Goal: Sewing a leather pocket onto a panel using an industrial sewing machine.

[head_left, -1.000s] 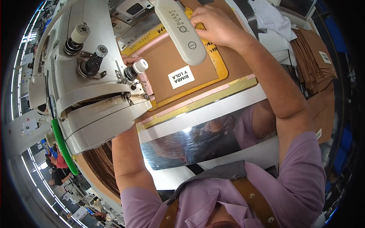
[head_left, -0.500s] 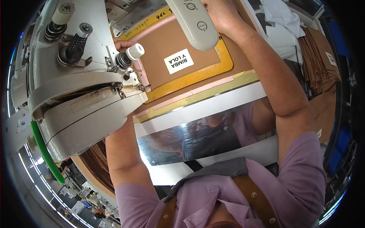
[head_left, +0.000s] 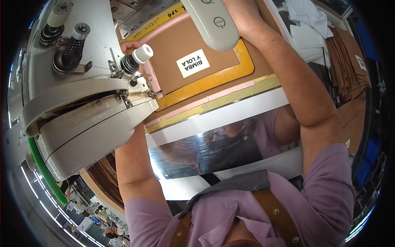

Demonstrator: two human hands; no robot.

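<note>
A yellow template frame lies under the sewing machine head, around a brown panel. Pink strips line the frame's inner edge, and a white label sits on the panel. At the frame's left edge, the fingers of my left hand show in part, stretched out by the pink strip; the machine hides the rest. My right hand reaches over the far right of the frame. The pale rounded lamp-like unit and the picture's top edge hide its fingers.
Tension knobs stick out of the machine head. A shiny metal plate lies between the work and my body. Stacked brown pieces and crumpled white cloth are at the right. A green curved bar hangs at the left.
The view has shifted slightly, so the machine head appears a little farther left. The framed panel and both hands stay in nearly the same places.
</note>
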